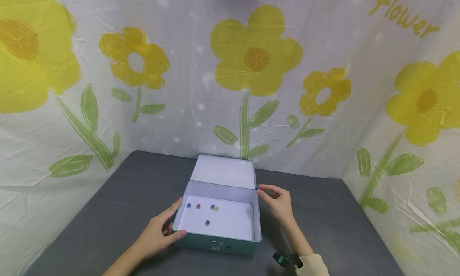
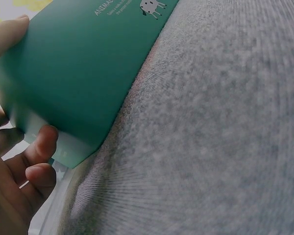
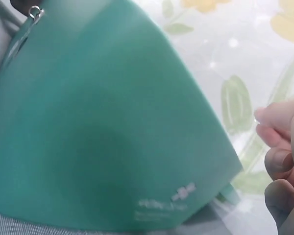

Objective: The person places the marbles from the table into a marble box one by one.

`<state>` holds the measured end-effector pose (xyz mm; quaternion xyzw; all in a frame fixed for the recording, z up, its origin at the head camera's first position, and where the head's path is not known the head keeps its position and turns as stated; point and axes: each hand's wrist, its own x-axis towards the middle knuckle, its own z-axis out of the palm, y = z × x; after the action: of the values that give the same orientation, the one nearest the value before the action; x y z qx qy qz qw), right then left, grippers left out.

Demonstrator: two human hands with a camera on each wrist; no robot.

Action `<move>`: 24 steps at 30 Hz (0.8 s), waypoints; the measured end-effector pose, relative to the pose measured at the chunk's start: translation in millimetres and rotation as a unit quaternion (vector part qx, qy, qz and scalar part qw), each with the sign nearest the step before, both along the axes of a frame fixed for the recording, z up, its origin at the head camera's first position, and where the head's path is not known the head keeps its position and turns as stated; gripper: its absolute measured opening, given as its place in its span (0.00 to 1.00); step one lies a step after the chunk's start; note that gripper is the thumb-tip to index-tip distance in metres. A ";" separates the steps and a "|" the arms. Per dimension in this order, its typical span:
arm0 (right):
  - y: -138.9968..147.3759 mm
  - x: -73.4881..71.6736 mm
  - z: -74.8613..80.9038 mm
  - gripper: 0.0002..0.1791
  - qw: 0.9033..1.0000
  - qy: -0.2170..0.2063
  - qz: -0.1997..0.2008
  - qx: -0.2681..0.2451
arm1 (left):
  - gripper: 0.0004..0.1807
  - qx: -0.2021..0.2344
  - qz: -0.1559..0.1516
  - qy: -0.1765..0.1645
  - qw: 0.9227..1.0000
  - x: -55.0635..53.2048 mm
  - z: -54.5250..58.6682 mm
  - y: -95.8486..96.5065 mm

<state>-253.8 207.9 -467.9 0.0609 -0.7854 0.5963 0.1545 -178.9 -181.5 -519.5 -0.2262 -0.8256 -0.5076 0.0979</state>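
A green tin box (image 1: 215,244) stands with its lid (image 1: 223,171) folded back, showing a white inside. My left hand (image 1: 156,232) holds the near left corner, thumb on the front rim and fingers along the left side. In the left wrist view, its fingers (image 2: 46,144) bend against the green wall. Beyond the box's right rim, my right hand (image 1: 278,202) pinches a small dark blue piece (image 1: 256,188) between thumb and index finger, close to the hinge corner. On the box floor lie several small round pieces: blue ones (image 1: 207,223), a red one (image 1: 198,206) and a yellow-green one (image 1: 217,208).
The box rests on a dark grey tabletop (image 1: 143,180). A white curtain (image 1: 187,120) with yellow flowers hangs behind and along both sides. A metal clasp (image 1: 217,244) sits on the box's front. A black band (image 1: 287,260) is on the right wrist.
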 end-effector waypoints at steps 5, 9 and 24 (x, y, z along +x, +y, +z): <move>-12.8 -4.6 1.7 0.08 1.000 0.011 0.023 -0.004 | 0.49 -0.007 0.006 0.003 1.000 -3.2 -2.0 -1.2; -21.9 -6.5 4.0 0.09 0.999 0.013 0.035 -0.009 | 0.49 -0.017 0.013 -0.002 1.000 -4.6 -4.5 -1.5; -52.7 -12.7 11.7 0.08 0.996 0.015 0.093 -0.006 | 0.48 -0.013 0.014 -0.005 1.000 -3.2 -7.5 -1.4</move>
<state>-266.5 155.2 -456.2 0.1416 -0.7702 0.6119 0.1108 -182.1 -182.9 -527.0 -0.2137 -0.8354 -0.4967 0.0983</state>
